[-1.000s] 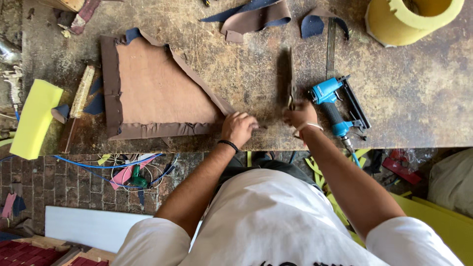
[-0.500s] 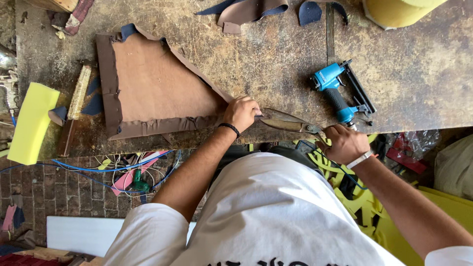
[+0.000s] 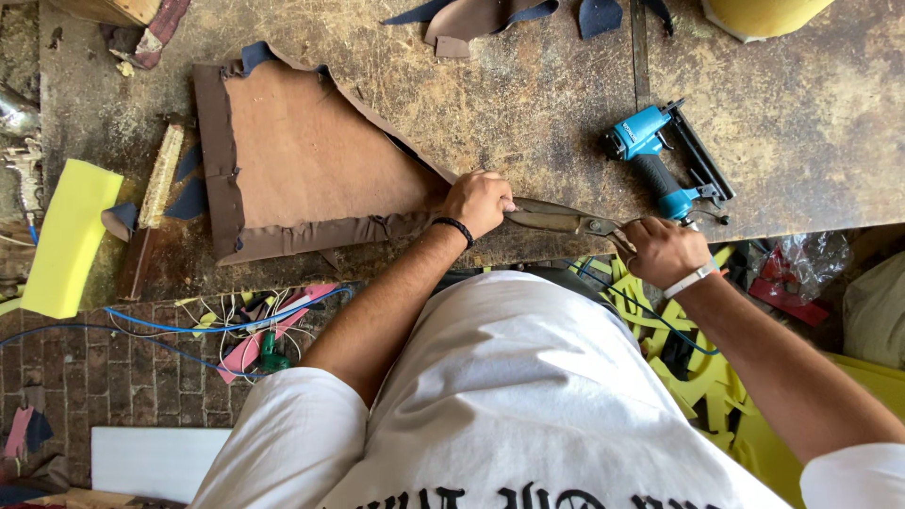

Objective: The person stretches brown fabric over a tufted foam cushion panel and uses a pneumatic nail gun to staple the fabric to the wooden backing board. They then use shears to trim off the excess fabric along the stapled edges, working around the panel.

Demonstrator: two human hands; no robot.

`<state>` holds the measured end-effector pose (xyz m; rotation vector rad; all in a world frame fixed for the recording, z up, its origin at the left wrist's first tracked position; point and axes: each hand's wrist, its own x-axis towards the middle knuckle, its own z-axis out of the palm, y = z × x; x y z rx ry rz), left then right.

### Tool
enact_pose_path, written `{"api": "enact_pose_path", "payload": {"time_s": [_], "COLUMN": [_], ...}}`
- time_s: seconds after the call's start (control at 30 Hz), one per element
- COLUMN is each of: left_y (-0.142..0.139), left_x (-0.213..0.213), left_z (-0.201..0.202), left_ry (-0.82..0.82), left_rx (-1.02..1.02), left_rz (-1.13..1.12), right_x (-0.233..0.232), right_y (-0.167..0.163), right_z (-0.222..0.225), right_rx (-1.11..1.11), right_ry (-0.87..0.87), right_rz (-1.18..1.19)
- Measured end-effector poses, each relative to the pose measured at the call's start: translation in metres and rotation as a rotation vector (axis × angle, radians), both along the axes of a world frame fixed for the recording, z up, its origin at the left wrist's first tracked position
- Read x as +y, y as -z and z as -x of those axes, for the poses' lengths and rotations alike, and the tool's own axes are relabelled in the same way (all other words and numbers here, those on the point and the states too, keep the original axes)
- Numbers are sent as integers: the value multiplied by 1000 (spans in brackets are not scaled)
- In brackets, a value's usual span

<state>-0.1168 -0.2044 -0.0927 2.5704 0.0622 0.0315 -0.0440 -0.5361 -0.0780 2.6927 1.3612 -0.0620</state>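
Gripping the handles of a pair of large metal shears (image 3: 566,221), the right hand (image 3: 665,252) is closed around them just off the near edge of the workbench (image 3: 528,104). The blades, dull and brownish, point toward the triangular panel (image 3: 302,160), and their tips are hidden under the left hand (image 3: 479,201). That hand is curled shut over the panel's pointed corner, pressing it to the bench; what sits beneath the fingers cannot be made out.

The panel lies flat on the bench with its raw backing up: matte tan board in the middle, darker brown leather-like covering folded over the edges in puckered pleats. The left wrist carries a black band, the right a white one.

The bench top is scuffed, scratched wood or board (heavily worn). Beyond the shears, further from the panel, a blue pneumatic stapler (image 3: 660,155) with a black magazine lies on its side. On the panel's opposite side sits a block of yellow foam (image 3: 71,236), soft-edged and rectangular. Scraps of brown and navy covering (image 3: 490,17) lie at the far edge of the bench.
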Motion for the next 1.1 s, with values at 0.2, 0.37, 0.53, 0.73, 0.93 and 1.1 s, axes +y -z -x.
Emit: {"api": "enact_pose_path", "payload": {"time_s": [0.2,0.37,0.53,0.73,0.93,1.1], "left_y": [0,-1,-8,-21,-33,-41], "left_x": [-1,2,17,32,41,47], "left_z": [-2,-3,-8,-14,-23,-30], "left_ry": [23,11,-75,-81,-77,-69], "left_rx": [8,7,55,86,132,145], "left_rz": [-9,22,141,234,179,225], "right_x": [30,33,39,80,98,107], "right_y": [-2,0,0,0,1,-9], "right_z": [-5,-8,-4,16,24,29], "right_rx": [87,99,64,127,185,290], "right_ry": [-8,-7,-33,74,164,268], "right_rz": [112,110,-67,-60,-65,11]}}
